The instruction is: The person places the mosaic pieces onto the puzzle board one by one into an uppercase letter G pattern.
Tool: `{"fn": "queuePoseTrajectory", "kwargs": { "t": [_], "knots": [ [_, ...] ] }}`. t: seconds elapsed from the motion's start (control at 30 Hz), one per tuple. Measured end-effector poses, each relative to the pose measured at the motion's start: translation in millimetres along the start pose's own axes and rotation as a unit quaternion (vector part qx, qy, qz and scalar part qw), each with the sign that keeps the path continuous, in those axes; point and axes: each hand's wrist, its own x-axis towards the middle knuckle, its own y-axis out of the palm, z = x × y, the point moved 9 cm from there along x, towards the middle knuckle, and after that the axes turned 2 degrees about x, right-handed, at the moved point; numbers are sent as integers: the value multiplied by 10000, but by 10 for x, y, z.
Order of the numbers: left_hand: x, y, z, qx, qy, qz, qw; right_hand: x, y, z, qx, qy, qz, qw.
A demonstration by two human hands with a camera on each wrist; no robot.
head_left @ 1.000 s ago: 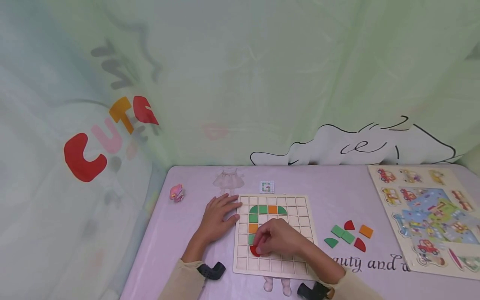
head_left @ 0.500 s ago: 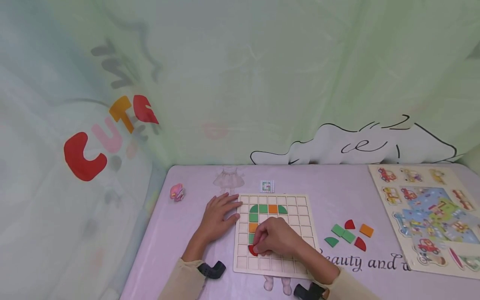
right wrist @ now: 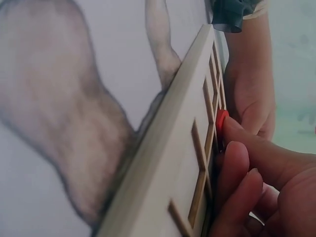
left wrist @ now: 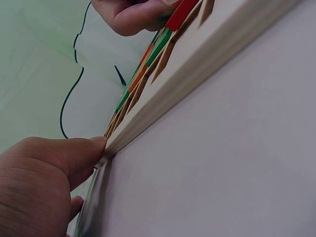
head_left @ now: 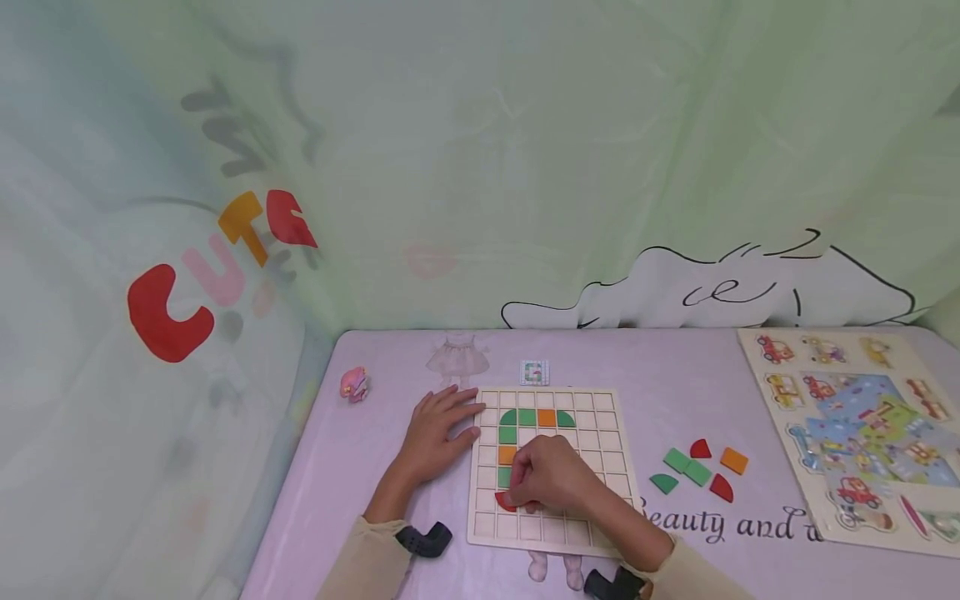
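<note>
A square wooden grid board (head_left: 588, 521) lies on the table. Down its left side and across an upper row run green squares (head_left: 507, 435), orange squares (head_left: 547, 417) and green quarter circles (head_left: 566, 419). My right hand (head_left: 558, 475) pinches a red quarter-circle tile (head_left: 504, 501) between thumb and fingers, over the cell below the lowest green square. In the right wrist view that red tile (right wrist: 221, 123) sits right at the grid. My left hand (head_left: 437, 437) rests at the board's left edge, fingers extended; its thumb (left wrist: 89, 148) touches the edge in the left wrist view.
Loose green, red and orange tiles (head_left: 697, 473) lie right of the board. A small pattern card (head_left: 534, 372) is behind it. A vehicle picture puzzle (head_left: 817, 417) covers the table's right end. A pink figurine (head_left: 354, 384) stands at the back left.
The red quarter circle has shifted slightly left and turned under my right fingers, which stay over the same cell. My left hand has not moved.
</note>
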Motion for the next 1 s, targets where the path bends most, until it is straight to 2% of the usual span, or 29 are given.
{"fn": "queuePoseTrajectory", "kwargs": {
  "t": [0.27,0.7,1.0],
  "knots": [
    [-7,-29,-25,-54,152,-208,9997,-36,-27,12,57,179,-61,9998],
    [-3,-28,-29,-55,156,-181,9997,-32,-46,-43,95,471,-67,9988],
    [-3,-35,-46,18,81,-98,9999,-95,-125,-87,217,449,-77,9987]
  ]
}}
